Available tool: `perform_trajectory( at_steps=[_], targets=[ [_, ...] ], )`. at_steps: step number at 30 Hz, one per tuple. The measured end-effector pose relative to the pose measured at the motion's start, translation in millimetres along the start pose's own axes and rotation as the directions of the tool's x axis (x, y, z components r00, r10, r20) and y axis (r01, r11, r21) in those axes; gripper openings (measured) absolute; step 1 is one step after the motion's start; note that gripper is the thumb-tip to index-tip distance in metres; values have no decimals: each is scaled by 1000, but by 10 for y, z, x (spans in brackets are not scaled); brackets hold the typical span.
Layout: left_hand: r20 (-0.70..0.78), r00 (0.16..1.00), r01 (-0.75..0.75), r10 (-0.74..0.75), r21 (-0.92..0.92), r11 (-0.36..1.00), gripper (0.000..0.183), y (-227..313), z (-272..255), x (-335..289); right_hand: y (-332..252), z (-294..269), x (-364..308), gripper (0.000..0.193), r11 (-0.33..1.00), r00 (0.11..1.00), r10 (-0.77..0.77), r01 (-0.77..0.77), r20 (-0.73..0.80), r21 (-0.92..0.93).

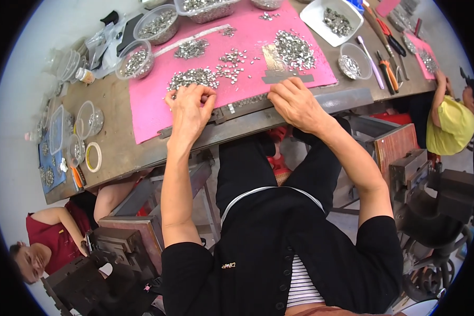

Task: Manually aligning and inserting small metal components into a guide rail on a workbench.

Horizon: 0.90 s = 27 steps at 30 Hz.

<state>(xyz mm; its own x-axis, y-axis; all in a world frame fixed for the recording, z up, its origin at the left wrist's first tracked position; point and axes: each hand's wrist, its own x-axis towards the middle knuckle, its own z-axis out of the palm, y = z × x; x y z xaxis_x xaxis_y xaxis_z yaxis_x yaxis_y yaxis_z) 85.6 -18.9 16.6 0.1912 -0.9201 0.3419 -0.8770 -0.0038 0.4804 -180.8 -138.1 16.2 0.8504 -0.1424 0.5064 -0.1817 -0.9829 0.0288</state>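
Note:
A pink sheet (pixel 142 113) on the workbench carries heaps of small shiny metal pieces. My left hand (pixel 191 108) is at the near edge of one metal heap (pixel 194 77), fingers curled and closed; whatever they pinch is hidden. Along the sheet's front edge lies a long, narrow dark metal bar (pixel 247 106), with a bright piece on it towards its left. Bent fingers of my right hand (pixel 297 105) press together on the bar's right part. Just beyond that hand sits a flat grey metal strip (pixel 287 78), below another metal heap (pixel 294 50).
Clear tubs (pixel 136 60) of metal pieces stand at the back left, a white tray (pixel 321 18) at the back right. Pliers (pixel 388 76) lie right of the sheet, a tape roll (pixel 94 157) far left. Co-workers sit at both sides, one in a yellow shirt (pixel 450 126).

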Motion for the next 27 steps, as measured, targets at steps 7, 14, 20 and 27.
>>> perform_trajectory(
  at_steps=[7, 14, 20, 27],
  targets=[
    [-145, 982, -118, 119, 17, 993, 5, 118, 141, 139, -95, 68, -120, 23, 970, 970, 162, -124, -182, 208],
    [-92, 991, -85, 93, 92, 992, 7, 169, 358, 289, -86, 137, -161, 14, 828, 875, 444, -319, -192, 461],
    [-108, 991, -64, 73, 84, 994, 8, 174, 367, 252, -80, 166, -143, 12, 805, 850, 496, -374, -178, 460],
    [-74, 995, -78, 74, -56, 995, 9, 210, 236, 200, -147, 253, -5, 15, 816, 835, 523, -435, -168, 381]
  ],
)
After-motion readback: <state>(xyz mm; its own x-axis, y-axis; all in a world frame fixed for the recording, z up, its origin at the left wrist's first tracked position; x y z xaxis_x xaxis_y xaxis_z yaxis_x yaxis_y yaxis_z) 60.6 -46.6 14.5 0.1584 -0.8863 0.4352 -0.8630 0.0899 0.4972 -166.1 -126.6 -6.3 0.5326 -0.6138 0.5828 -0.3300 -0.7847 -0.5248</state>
